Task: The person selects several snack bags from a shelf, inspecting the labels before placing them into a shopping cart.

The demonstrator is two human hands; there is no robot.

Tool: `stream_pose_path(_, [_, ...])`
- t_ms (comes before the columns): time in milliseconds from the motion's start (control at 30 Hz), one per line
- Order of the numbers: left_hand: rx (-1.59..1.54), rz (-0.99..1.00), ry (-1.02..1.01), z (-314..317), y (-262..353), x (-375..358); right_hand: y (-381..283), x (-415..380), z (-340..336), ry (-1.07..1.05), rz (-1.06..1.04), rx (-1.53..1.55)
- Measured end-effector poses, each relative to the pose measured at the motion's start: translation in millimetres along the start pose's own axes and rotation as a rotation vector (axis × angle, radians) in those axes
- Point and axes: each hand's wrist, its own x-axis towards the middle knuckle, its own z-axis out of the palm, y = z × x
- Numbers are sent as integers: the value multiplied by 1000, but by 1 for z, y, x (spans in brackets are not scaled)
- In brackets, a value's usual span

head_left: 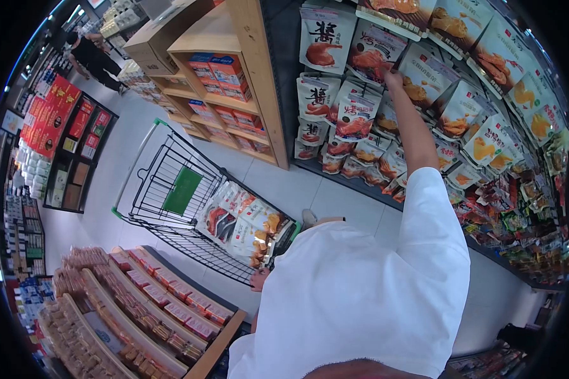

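My right hand [392,77] reaches up to the hanging display, its fingers closed on the lower edge of a meat snack pouch [374,52] with a reddish roast picture. Beside that pouch hang a white pouch [327,39] showing a brown duck leg and another pouch [423,79] with golden pieces. Low at my left side, my left hand [259,280] is closed at the near corner of a black wire shopping cart [164,230]; my shirt hides part of it. Several similar pouches [250,221] lie inside the cart at its near end.
A wooden shelf [259,82] with orange boxes stands ahead, beside the pouch wall. Tiered racks of packaged food [152,303] border the left side. Further off, a person in black [91,60] stands in the aisle near a red display [50,117].
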Motion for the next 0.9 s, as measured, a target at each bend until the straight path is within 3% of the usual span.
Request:
stream_pose_path(67, [-11,13,-10,-1,-1,2,31,19,3,-22,11,-146])
stream_pose_path(100, [-19,27,-25,-3,-1,1,11,3,1,-29,28,-317])
stream_pose_path(167, [-21,49,-50,-24,11,-4,-8,-20,6,-83,30,-80])
stream_pose_path(200, [-19,30,-60,-37,12,-11,27,11,9,-170,20,53])
stream_pose_path(233, [-22,4,-75,-43,12,-14,20,4,10,-158,144,128])
stream_pose_path(300, [-28,-16,-115,-48,13,-9,75,69,4,-220,-1,-160])
stream_pose_path(333, [-24,-3,-151,-48,12,-6,65,56,5,-244,-33,-43])
stream_pose_path(400, [-84,-6,-142,-49,12,-6,31,28,3,-138,-89,-355])
stream_pose_path(500, [-122,16,-117,-54,13,-10,5,-8,6,-52,-110,-338])
stream_pose_path(633, [-107,52,-110,-45,7,-9,-4,-30,4,44,-215,-143])
stream_pose_path(900, [-110,56,-91,-44,5,-10,-34,-68,-8,-104,-65,333])
